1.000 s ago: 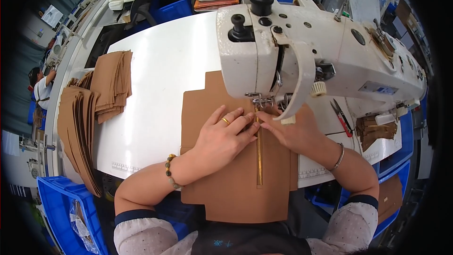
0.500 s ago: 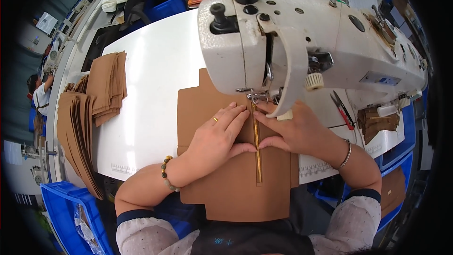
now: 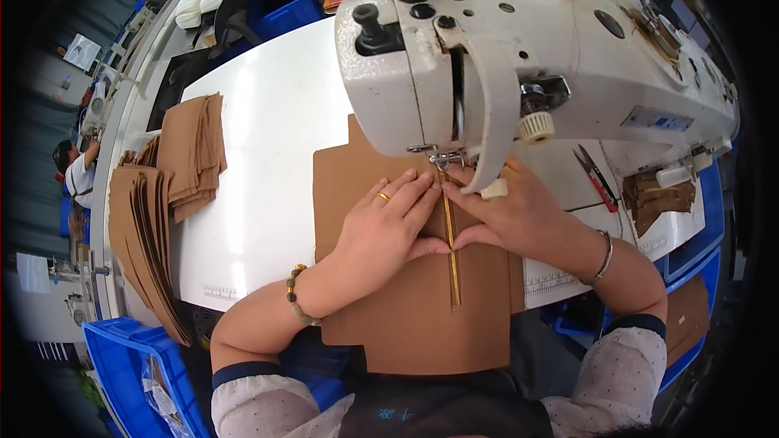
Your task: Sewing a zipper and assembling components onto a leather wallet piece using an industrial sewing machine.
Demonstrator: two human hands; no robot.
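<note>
A brown flat panel (image 3: 430, 341), with notched corners, lies under the sewing machine's presser foot (image 3: 443, 161). Along a narrow slot in it runs a gold-toothed zipper (image 3: 454, 276). My left hand (image 3: 385, 223) rests flat on the panel, left of the zipper, its fingers stretched toward the foot. On the other side my right hand (image 3: 511, 215) lies with fingers extended, partly hidden behind the machine's white guard. Both thumbs point inward and almost meet over the zipper. Each hand presses on the panel without gripping it.
The white sewing machine (image 3: 422, 73) fills the upper right. Stacked brown pieces (image 3: 146, 235) lie at the left of the white table (image 3: 268, 113). Red-handled thread snips (image 3: 596, 178) and brown scraps (image 3: 661, 199) sit at the right. Blue bins (image 3: 134, 357) stand below the table's edge.
The whole view has shifted slightly. The panel, zipper and both hands have slid a little toward the presser foot; the hands keep the same pose.
</note>
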